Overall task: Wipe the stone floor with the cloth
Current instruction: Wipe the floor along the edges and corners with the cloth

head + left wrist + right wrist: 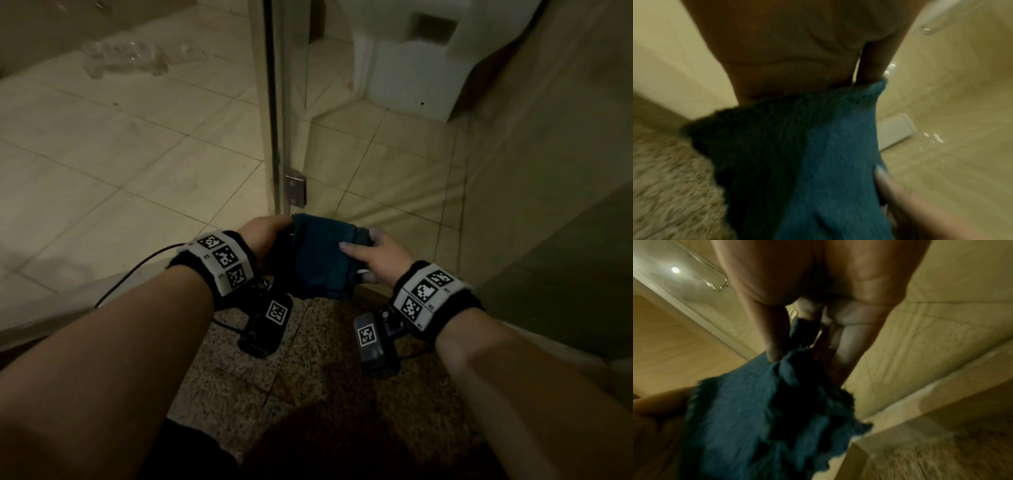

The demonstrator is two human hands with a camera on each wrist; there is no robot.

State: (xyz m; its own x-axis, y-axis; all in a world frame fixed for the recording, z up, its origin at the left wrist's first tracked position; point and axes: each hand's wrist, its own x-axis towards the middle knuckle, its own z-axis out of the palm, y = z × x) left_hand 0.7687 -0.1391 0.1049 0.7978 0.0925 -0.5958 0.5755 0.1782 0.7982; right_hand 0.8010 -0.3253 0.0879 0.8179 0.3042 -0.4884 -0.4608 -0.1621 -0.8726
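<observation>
The blue cloth (322,255) was up in the air between my two hands, not down on the floor yet. It looked folded over, soft and fuzzy, and it hung a little way above the edge where the speckled stone floor (308,359) stopped. Its long way ran from one hand across to the other.

My left hand (265,236) held the left end. From the wrist view the fingers went in behind the cloth, so I think they were curled on it, but I could not see the tips. My right hand (375,255) held the right end. My thumb (774,337) pressed on top and the other fingers were bent under, so it was a pinch.

Both hands were just as near to the cloth, because each one had an end. The stone floor was below the cloth and closer to my body. I think the next thing was to bring the cloth down and back toward me, flat on the stone, and then rub.

The stone was dark and spotty, brown and grey. Past it was a pale tile floor (120,164) with thin lines. A glass door (274,102) stood straight ahead with a small metal hinge (295,190) near the bottom. The white base of a toilet (407,68) was behind the glass. A wall (548,171) was on my right. The room was dim.
</observation>
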